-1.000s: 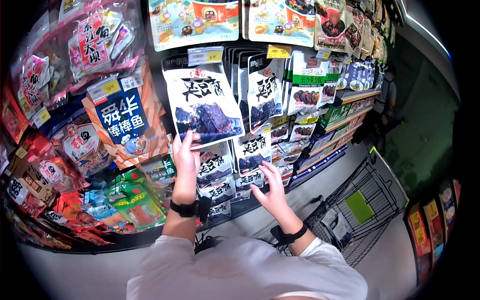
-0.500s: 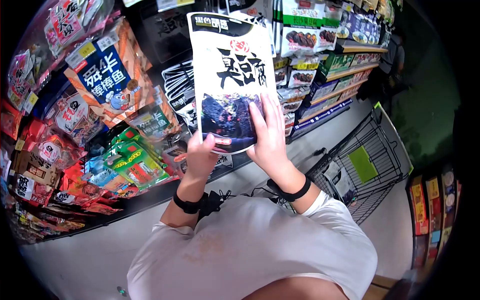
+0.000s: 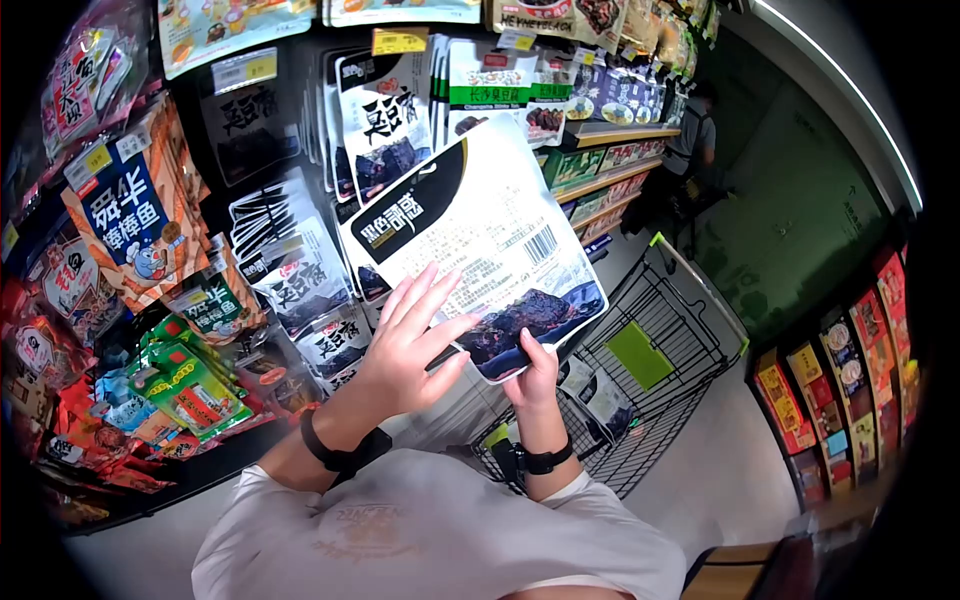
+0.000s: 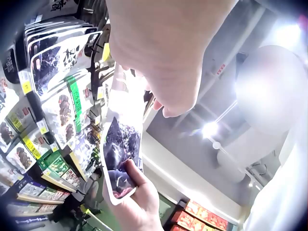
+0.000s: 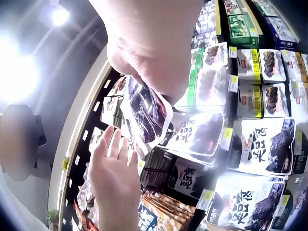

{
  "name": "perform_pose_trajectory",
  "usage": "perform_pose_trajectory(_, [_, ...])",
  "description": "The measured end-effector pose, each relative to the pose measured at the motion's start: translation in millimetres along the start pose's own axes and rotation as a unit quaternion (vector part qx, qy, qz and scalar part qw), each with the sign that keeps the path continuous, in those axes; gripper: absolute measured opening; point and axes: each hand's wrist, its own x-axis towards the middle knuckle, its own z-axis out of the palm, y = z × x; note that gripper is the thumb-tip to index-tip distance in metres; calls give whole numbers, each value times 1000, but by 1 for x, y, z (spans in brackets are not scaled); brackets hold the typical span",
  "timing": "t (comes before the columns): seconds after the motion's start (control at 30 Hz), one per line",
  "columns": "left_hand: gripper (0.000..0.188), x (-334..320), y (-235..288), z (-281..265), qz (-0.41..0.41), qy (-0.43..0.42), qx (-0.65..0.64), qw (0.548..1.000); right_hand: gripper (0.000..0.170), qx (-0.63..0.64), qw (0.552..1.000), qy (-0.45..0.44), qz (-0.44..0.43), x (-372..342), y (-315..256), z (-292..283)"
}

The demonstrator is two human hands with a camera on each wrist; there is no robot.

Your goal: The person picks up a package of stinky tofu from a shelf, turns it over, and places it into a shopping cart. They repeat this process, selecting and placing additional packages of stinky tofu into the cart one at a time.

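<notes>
A large white and black stinky tofu packet (image 3: pixel 500 250) is tilted in front of me, its back with small print and a barcode facing up. My right hand (image 3: pixel 535 375) pinches its lower corner, thumb lying over the dark food picture. Over the packet's lower left edge, my left hand (image 3: pixel 415 345) spreads its straight fingers. In the right wrist view the left hand (image 5: pixel 115 168) shows an open palm beside the packet (image 5: pixel 147 115). From the left wrist, the thumb of the right hand (image 4: pixel 139 199) presses on the packet's face.
Matching stinky tofu packets (image 3: pixel 385 125) hang on the rack ahead, with orange snack bags (image 3: pixel 140 220) and green packs (image 3: pixel 190 385) at left. A wire shopping trolley (image 3: pixel 640 360) holding white and black packs stands at right. Another person (image 3: pixel 690 140) is farther down the aisle.
The packet came away from the rack in my left hand, then both hands held it. Now it is turned back side up and farther right, in the right hand, with the left fingers spread.
</notes>
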Motion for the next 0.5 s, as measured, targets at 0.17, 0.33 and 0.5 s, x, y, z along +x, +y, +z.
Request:
perform_pose_trajectory(0.17, [34, 17, 14, 22, 9, -26, -28, 999, 44, 22, 998, 44, -36, -17, -24, -29])
perform_pose_trajectory(0.33, [33, 28, 30, 47, 31, -29, -22, 999, 43, 28, 995, 77, -60, -37, -45, -55])
perform_pose_trajectory(0.5, [56, 39, 28, 72, -84, 91, -54, 991, 34, 13, 998, 66, -3, -77, -88, -115])
